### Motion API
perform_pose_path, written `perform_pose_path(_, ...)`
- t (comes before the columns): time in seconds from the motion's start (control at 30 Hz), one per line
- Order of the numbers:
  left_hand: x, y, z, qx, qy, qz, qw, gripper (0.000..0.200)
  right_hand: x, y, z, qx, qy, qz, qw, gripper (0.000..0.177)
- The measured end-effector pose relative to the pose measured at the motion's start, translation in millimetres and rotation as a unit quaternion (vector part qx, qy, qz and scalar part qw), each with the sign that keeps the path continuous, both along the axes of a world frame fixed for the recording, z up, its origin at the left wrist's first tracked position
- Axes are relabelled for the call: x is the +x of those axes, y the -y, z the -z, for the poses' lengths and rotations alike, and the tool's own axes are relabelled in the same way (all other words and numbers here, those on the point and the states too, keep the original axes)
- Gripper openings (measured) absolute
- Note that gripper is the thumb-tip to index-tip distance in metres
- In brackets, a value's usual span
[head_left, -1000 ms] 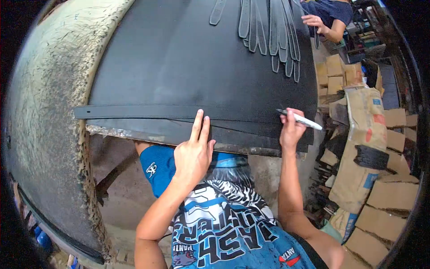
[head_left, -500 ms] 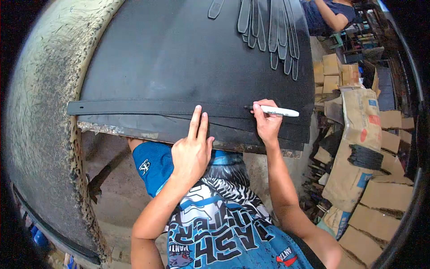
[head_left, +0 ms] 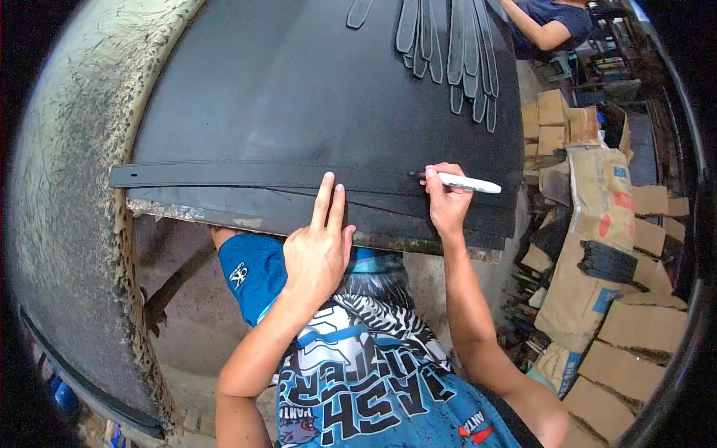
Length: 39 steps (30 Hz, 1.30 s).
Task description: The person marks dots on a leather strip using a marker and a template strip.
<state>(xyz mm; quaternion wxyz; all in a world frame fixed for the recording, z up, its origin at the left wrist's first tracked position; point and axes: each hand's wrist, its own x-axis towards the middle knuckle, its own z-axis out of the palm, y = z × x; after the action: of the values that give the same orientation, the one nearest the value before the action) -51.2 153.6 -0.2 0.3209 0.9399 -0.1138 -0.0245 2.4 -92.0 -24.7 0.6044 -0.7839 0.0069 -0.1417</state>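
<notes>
A long black leather strap [head_left: 224, 175] lies across the dark tabletop [head_left: 261, 89], with a small slot near its left end. My left hand [head_left: 317, 250] rests at the table's front edge, its first two fingers stretched out onto the strap and holding nothing. Between the thumb and fingers of my right hand [head_left: 448, 198] is a white marker [head_left: 469, 183]. The marker's dark tip points left and is at the strap's right part; whether it touches cannot be made out.
Several black straps [head_left: 455, 52] with rounded ends hang over the table's far right. A worn, rough-edged surface [head_left: 82, 187] borders the left side. Cardboard boxes [head_left: 635, 336] and brown sacks [head_left: 605, 201] are stacked at right. Another person's arm [head_left: 534, 26] shows at the upper right.
My hands keep nearly the same pose, and the marker stays by the strap. The other person's arm has reached down toward the hanging straps at the far right.
</notes>
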Motion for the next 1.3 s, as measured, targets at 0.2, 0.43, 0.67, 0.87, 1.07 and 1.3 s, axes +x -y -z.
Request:
perform_pose_path(0.2,-1,1,0,0.006,-0.003,-0.002,1.000,0.063,0,3,3,-0.014,0.015,-0.015,1.000,0.004)
perform_pose_path(0.43,0,1,-1,0.009,-0.016,-0.001,1.000,0.063,-1,6,3,-0.011,0.006,-0.002,1.000,0.004)
perform_pose_path(0.67,0,1,0,0.008,-0.013,0.000,1.000,0.064,-1,5,6,0.011,0.017,0.000,1.000,0.004)
perform_pose_path(0.87,0,2,-2,0.009,-0.020,0.000,1.000,0.063,-2,4,8,-0.054,0.013,-0.019,0.998,0.004)
perform_pose_path(1.07,2,12,-5,0.018,-0.002,0.002,1.000,0.067,3,12,0,0.118,0.011,0.076,0.990,0.002)
perform_pose_path(1.3,14,104,8,0.058,0.055,0.088,0.993,0.082,9,29,4,0.374,0.026,0.084,0.923,0.013)
